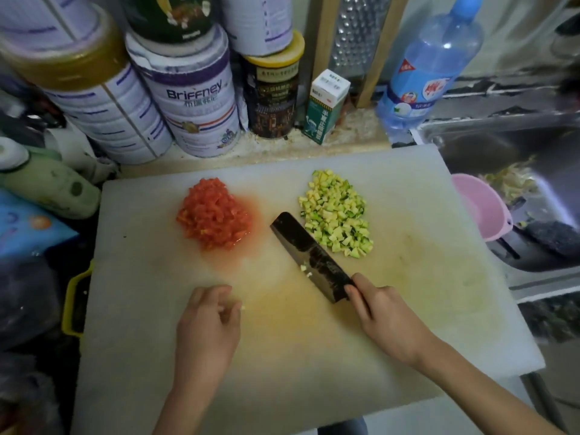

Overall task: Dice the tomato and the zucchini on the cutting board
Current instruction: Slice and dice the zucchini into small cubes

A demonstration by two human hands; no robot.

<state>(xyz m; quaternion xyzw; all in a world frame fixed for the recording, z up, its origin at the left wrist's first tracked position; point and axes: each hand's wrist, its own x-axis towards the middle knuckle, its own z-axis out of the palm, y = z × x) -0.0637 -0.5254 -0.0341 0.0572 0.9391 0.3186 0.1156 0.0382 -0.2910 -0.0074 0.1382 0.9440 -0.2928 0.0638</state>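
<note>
Looking down on the white cutting board (pixel 408 324), we find the diced tomato (pixel 216 215) heaped toward its far edge, left of middle, in a wet red patch. The diced zucchini (pixel 337 215) makes a second heap to the right, also toward the far edge. Between the heaps lies the dark blade of a cleaver (pixel 309 255) with a few pale bits stuck to it. The right hand (pixel 387 318) grips its handle, which the fingers hide from us. The left hand (pixel 208 321) is over the board's near half, fingers loosely curled and holding nothing.

Beyond the far edge stand stacked tins (pixel 194 105) with lids on, so we cannot tell their contents. Beside them are a small green-and-white carton (pixel 324 111) and a blue plastic bottle (pixel 430 64). Off the right edge a pink bowl (pixel 477 205) sits in the metal sink (pixel 502 142), partly hidden by the board, and we cannot make out what it holds. The pale scraps behind it are too blurred for us to name.
</note>
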